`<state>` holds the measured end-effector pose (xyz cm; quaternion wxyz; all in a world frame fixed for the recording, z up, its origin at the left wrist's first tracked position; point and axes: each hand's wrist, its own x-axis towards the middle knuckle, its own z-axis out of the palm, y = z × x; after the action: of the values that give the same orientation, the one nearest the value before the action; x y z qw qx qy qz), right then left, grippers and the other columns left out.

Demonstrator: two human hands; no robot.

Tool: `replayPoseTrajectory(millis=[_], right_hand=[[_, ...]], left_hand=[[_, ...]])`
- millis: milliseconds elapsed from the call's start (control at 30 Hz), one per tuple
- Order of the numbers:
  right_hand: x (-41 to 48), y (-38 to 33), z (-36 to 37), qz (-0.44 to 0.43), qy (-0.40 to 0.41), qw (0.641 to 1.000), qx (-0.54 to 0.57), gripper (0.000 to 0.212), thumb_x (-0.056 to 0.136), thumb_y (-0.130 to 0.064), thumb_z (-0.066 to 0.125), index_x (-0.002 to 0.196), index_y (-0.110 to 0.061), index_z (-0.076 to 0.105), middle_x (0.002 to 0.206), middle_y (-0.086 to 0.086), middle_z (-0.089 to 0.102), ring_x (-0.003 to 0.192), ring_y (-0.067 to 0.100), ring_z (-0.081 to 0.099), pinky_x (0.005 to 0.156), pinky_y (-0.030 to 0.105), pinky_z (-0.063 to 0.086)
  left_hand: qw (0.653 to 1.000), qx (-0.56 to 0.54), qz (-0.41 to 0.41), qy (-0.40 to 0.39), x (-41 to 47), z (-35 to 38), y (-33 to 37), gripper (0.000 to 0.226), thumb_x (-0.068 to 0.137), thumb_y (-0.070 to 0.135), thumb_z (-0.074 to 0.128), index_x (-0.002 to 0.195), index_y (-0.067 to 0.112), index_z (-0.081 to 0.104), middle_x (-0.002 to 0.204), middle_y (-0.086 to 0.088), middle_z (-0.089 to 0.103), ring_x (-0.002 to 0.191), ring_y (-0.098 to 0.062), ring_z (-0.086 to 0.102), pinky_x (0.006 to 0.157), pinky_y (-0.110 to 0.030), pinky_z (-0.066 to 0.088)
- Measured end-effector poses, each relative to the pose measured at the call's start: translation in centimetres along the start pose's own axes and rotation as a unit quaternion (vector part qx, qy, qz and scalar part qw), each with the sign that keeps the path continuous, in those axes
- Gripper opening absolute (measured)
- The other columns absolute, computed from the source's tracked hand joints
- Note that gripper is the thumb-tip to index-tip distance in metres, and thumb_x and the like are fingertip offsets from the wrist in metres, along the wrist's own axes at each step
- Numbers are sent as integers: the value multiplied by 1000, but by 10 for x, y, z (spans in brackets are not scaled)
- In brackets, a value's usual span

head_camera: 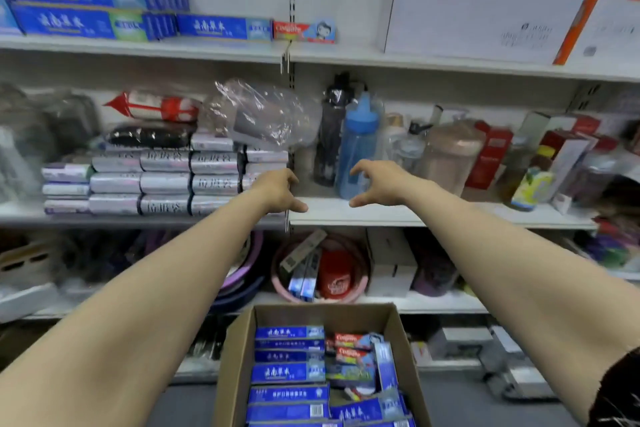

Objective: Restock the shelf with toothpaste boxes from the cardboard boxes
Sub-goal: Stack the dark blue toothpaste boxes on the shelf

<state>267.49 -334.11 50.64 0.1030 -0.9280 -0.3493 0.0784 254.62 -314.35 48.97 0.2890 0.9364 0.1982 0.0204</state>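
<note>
Brown corrugated cardboard forms the open cardboard box (398,340) at the bottom centre, nearest the camera. It holds blue toothpaste boxes (289,373) stacked flat on its left side, with two red toothpaste boxes (351,347) and further blue ones lying at mixed angles on its right.

Both bare forearms extend forward above the box toward the middle shelf (398,213). The left hand (277,189) and right hand (377,182) are level with that shelf's front edge, near each other but apart. Each hand is spread wide, fingers curved and thumb out, and holds nothing.

Behind the left hand, silver-grey packs (166,180) sit in stacked rows, with a crumpled clear plastic bag (263,114) on top. Behind the right hand stand a blue bottle (360,146) and, just beside it, a dark bottle (330,135).

On the lower shelf, a pink basin (287,288) contains a red item and several upright boxes.

On the top shelf (207,48), blue toothpaste stock (83,7) is stacked at left, a single blue box (221,27) lies beside it, and a red box (301,32) follows.
</note>
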Motion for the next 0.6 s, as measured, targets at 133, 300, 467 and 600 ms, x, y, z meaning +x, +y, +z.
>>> replayPoseTrajectory(millis=[133,300,467,600], right_hand=[[5,22,59,44,-57,997,30,74,73,-47,84,137,-28,50,142,6,52,128,26,50,104,36,43],[7,43,139,73,-138,986,51,72,74,-43,85,135,-23,54,133,3,59,121,22,56,95,27,43],[-1,67,233,134,-230,961,75,76,73,-48,84,136,-19,54,139,6,57,124,25,54,103,33,45],[-22,82,301,184,-303,929,109,71,79,-47,80,138,-17,54,139,5,57,125,23,55,102,27,43]], left_hand=[[996,-8,-35,-80,12,54,-34,69,74,33,83,133,14,52,140,-8,51,126,-26,49,103,-33,40],[985,-17,-74,-157,17,119,-80,67,74,34,83,131,13,54,134,-5,56,121,-23,53,97,-29,41],[964,-7,-114,-239,13,192,-137,69,73,39,83,131,16,55,135,-5,56,122,-22,53,97,-26,40],[940,-8,-142,-310,1,251,-180,65,75,41,81,130,19,55,141,-3,51,128,-22,49,100,-28,39]])
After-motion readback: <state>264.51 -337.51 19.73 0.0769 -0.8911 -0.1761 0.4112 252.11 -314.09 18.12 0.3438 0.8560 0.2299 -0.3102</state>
